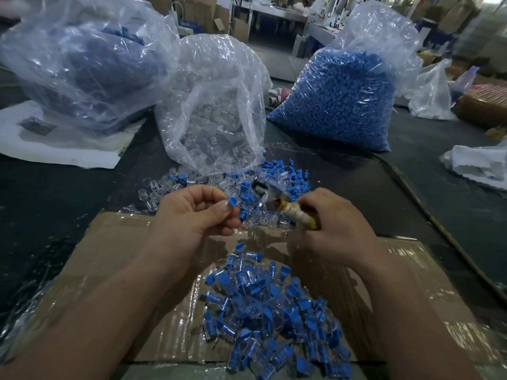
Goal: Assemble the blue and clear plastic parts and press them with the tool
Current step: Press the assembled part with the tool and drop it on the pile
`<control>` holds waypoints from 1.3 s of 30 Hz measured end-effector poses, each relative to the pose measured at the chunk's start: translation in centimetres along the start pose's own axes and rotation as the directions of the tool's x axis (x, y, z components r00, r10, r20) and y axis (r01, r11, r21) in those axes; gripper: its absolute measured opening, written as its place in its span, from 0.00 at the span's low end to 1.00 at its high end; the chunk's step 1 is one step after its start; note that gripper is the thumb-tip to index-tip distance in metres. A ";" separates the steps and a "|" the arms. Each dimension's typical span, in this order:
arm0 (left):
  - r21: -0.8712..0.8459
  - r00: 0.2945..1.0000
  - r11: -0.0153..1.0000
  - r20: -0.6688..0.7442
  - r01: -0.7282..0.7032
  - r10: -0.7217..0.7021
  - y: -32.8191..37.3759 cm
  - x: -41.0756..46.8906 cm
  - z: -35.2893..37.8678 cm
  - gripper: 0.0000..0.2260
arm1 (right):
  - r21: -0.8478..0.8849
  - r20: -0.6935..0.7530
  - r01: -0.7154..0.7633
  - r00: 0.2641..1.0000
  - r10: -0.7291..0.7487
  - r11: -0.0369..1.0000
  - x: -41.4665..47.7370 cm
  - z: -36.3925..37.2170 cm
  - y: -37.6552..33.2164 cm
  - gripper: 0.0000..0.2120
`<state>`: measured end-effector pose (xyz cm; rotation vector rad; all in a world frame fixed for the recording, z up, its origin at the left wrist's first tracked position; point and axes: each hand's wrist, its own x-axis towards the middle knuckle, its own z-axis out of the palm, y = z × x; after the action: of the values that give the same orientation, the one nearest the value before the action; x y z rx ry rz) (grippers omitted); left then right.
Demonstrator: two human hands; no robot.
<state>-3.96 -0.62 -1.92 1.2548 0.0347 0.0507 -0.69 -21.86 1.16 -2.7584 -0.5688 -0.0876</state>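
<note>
My left hand [192, 215] pinches a small blue and clear part [234, 204] between thumb and fingers, above the table. My right hand [337, 215] grips the tape-wrapped handle of a tool [296, 215]; its blurred metal head [263, 192] sits just right of the part. Loose blue and clear pieces [274, 176] lie scattered on the dark table behind my hands. A heap of joined blue-and-clear parts [269, 311] lies on the cardboard [123, 242] below my hands.
An open bag of clear parts [219, 111] stands behind the loose pieces. A full bag of blue parts [343, 94] stands at the right, another plastic bag [82, 56] at the left. White sheets lie at both sides. A cable [428, 215] runs along the right.
</note>
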 end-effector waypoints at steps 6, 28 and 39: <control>-0.009 0.998 0.998 -0.030 -0.054 0.054 -0.2 -0.1 0.1 0.05 | 0.178 -0.057 0.038 0.998 -0.028 0.983 -0.4 0.7 -1.6 0.10; 0.158 0.979 0.972 -0.079 -0.173 0.187 0.3 -0.7 0.7 0.04 | 0.109 0.090 0.068 0.993 -0.078 0.992 -0.5 1.3 -3.0 0.13; 0.261 0.968 0.945 -0.105 -0.195 0.228 0.4 -1.2 1.2 0.07 | 0.186 0.066 0.002 0.998 -0.015 0.983 -0.5 1.3 -3.4 0.15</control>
<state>-5.08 -1.70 -1.20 1.5017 0.0218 0.3264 -2.49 -18.72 0.87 -2.5857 -0.5757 0.0538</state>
